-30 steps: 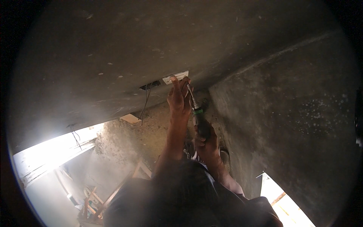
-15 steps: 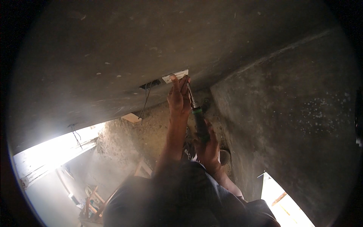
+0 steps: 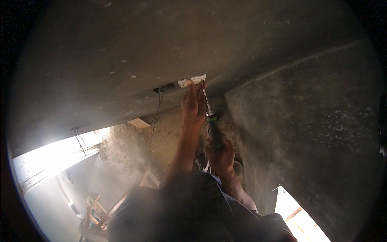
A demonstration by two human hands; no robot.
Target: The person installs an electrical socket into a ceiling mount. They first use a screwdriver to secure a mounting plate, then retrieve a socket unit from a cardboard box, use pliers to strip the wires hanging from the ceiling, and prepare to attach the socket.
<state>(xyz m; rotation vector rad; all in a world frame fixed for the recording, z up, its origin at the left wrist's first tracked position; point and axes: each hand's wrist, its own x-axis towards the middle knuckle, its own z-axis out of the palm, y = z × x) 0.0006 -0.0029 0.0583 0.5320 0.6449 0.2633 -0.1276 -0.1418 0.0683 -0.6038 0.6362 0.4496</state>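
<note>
A white rectangular wall plate (image 3: pixel 192 80) sits against the dark wall. My left hand (image 3: pixel 192 104) is closed at it, thumb pressed on the plate's face and fingers bunched at its right end. My right hand (image 3: pixel 221 155) is wrapped round the dark handle of a screwdriver (image 3: pixel 213 128) with a green band. Its metal shaft points up to the right end of the plate, beside my left fingertips. The tip and any screw there are hidden by those fingers. Just left of the plate is a dark rectangular wall opening (image 3: pixel 163 88) with thin wires (image 3: pixel 158 107) hanging from it.
A rough plastered side wall (image 3: pixel 298 109) rises close on the right. More loose wires (image 3: pixel 79 139) hang at the left, near a bright opening. Wooden pieces (image 3: pixel 93 211) stand at lower left, and a pale flat board (image 3: pixel 139 123) lies below the wires.
The view has shifted slightly, so the plate and both hands appear a little farther right. Both grips and the screwdriver's place at the plate look the same.
</note>
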